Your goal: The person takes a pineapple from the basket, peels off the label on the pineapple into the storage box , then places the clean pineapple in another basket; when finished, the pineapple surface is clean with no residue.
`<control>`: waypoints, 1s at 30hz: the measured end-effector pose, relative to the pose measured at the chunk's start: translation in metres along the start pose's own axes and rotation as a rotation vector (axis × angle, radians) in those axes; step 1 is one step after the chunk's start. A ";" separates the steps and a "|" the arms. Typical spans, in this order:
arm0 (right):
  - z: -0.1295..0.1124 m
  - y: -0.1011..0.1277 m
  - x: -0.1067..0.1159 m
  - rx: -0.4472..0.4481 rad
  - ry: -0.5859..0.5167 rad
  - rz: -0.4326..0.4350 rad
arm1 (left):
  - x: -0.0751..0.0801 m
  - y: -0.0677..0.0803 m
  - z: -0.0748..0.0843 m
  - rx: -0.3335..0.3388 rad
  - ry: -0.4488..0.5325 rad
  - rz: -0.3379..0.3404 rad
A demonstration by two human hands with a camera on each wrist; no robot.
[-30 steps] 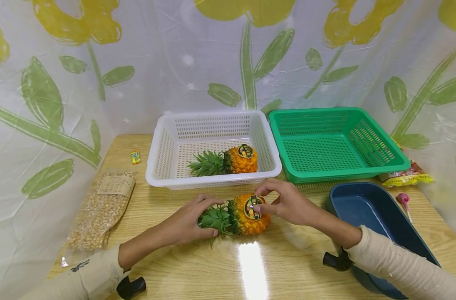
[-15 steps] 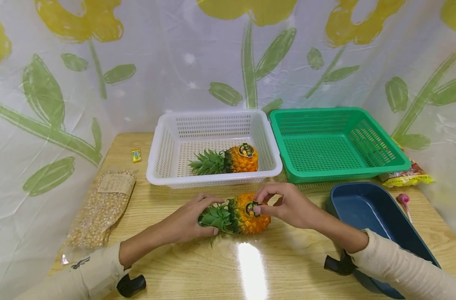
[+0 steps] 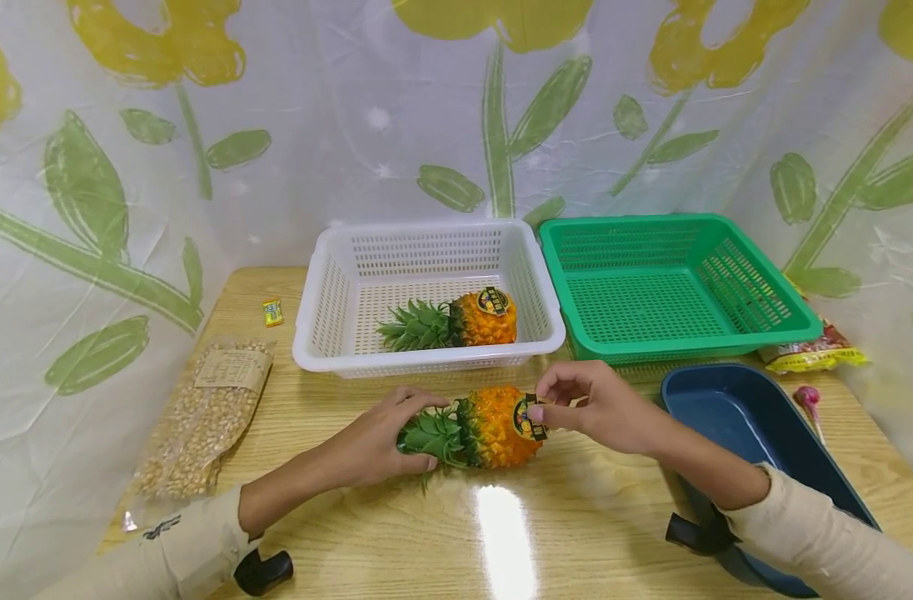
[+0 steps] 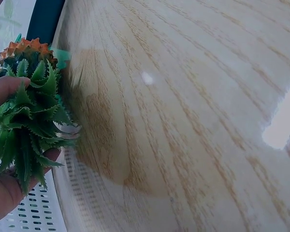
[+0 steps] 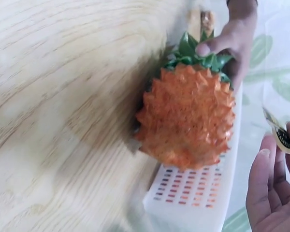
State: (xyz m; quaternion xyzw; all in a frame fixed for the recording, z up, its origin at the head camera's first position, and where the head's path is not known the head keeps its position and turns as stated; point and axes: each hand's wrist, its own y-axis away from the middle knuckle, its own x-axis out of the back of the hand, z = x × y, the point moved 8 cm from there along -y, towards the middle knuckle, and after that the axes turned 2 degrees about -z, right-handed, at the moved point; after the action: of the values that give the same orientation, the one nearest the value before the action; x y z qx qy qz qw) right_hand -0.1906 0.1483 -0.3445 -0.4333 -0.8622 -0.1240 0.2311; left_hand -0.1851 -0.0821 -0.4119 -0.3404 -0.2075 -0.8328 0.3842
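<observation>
Fingers first: my left hand (image 3: 377, 446) curls round the green crown of the pineapple (image 3: 494, 427), and my right hand (image 3: 602, 408) pinches its round label (image 3: 531, 418) between thumb and fingertip, the other fingers loosely bent. From the head view I see the worktop (image 3: 501, 533), the white basket (image 3: 329, 292) holding a second pineapple (image 3: 471, 319), the green basket (image 3: 726, 250) beside it and the blue tub (image 3: 726, 412) near my right arm. The held pineapple lies on its side just before the white basket. Only the right wrist view shows the label (image 5: 279, 137) apart from the fruit's skin; the left wrist view shows the leaves (image 4: 31, 113) between thumb and fingers.
</observation>
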 end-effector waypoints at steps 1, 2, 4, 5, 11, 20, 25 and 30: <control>0.001 0.001 0.001 -0.003 -0.005 -0.007 | 0.000 0.000 0.000 0.000 0.002 -0.001; 0.002 0.003 0.002 -0.011 -0.010 -0.016 | 0.000 0.000 0.000 0.001 0.003 -0.002; 0.005 0.005 0.005 -0.026 -0.019 -0.026 | 0.000 0.000 0.000 0.004 0.005 -0.003; 0.006 0.007 0.007 -0.032 -0.016 -0.030 | 0.000 0.000 0.000 0.005 0.005 -0.004; 0.016 0.018 0.017 -0.062 -0.002 -0.035 | 0.000 0.000 0.000 0.010 0.009 -0.008; 0.032 0.036 0.029 -0.029 -0.027 -0.044 | -0.001 0.000 -0.002 0.027 0.011 -0.006; 0.042 0.047 0.040 -0.017 -0.042 -0.068 | -0.002 0.000 -0.003 0.030 0.010 -0.004; 0.054 0.061 0.053 -0.024 -0.046 -0.091 | -0.002 -0.001 -0.004 0.031 0.009 -0.005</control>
State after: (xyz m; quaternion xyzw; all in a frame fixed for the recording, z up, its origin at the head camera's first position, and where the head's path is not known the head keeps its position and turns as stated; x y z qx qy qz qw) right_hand -0.1851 0.2432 -0.3638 -0.3993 -0.8846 -0.1344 0.2000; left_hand -0.1864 -0.0833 -0.4164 -0.3302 -0.2193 -0.8319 0.3883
